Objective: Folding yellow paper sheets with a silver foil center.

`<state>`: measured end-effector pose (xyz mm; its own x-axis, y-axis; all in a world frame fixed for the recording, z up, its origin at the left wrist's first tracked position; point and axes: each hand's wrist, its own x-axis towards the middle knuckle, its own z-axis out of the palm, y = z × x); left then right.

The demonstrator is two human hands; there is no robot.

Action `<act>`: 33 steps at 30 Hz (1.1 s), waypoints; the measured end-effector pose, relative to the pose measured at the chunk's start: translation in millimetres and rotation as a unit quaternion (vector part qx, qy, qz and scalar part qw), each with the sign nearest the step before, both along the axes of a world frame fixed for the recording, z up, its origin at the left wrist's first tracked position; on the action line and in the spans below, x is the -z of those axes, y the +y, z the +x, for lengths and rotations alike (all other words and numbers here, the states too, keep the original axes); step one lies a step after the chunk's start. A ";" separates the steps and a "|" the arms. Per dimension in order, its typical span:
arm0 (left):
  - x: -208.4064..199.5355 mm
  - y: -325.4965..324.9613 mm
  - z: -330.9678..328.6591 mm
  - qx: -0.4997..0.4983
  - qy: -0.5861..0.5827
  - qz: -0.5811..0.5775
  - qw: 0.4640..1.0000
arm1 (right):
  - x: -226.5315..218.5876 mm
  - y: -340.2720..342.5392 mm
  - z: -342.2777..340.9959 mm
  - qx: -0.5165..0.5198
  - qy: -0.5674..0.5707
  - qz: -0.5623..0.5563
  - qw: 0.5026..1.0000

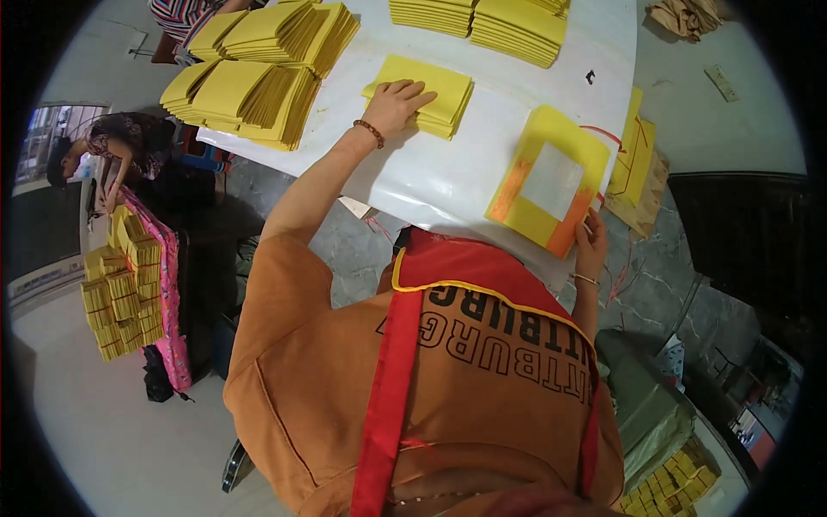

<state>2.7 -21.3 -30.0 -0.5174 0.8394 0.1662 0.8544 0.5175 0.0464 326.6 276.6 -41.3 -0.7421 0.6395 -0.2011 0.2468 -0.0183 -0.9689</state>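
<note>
My left hand point(398, 105) lies on a small stack of folded yellow paper point(444, 99) on the white-covered table, its fingers stretched over the top. At the table's near right edge lies a yellow paper sheet point(538, 142) with a silver-white square point(552, 183) in the middle and orange bands beside it. My right hand point(591, 246) is at that sheet's right edge, fingers curled in and pinching the border. What the palm side holds is partly hidden. A red string point(603, 133) shows beside the sheet.
Fanned bundles of yellow paper point(250, 95) stand on the table's left, more stacks point(517, 30) at the far side. Yellow paper with red string point(633, 164) hangs off the right edge. At left, another person point(129, 146) bends beside piled yellow bundles point(125, 293). More bundles point(672, 487) lie lower right.
</note>
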 end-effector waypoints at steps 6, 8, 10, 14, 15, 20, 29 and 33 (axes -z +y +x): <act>19.4 4.6 30.5 -0.053 -0.011 0.033 0.998 | 2.7 0.4 5.9 0.011 -0.009 -0.004 1.000; 16.4 4.7 26.9 -0.050 -0.019 0.019 0.998 | 6.6 -0.5 6.5 0.015 -0.006 -0.005 1.000; 17.5 7.0 26.8 -0.044 -0.019 0.007 0.999 | 8.5 1.1 8.0 0.034 -0.006 0.067 0.997; 0.8 4.0 13.5 0.000 -0.046 -0.019 0.999 | -9.9 3.0 1.8 -0.009 0.010 0.332 0.943; -6.0 3.8 10.3 0.012 -0.052 -0.021 0.998 | -7.1 8.0 -0.7 -0.054 0.027 0.369 0.928; -44.5 29.0 26.7 0.018 -0.012 -0.032 0.999 | -0.7 9.9 -2.4 -0.100 0.012 0.381 0.919; -44.0 115.9 173.5 0.315 -0.066 0.110 0.940 | 7.6 4.1 1.5 -0.095 0.058 0.292 0.950; -40.0 124.8 164.0 0.334 -0.146 0.069 0.929 | 19.0 8.6 0.8 -0.081 0.091 0.129 0.984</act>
<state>166.8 103.5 10.0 0.0701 0.9704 0.2310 0.9232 -0.1508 0.3534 327.4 285.2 -60.3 -0.8475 0.5218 0.0972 0.0487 0.2589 -0.9647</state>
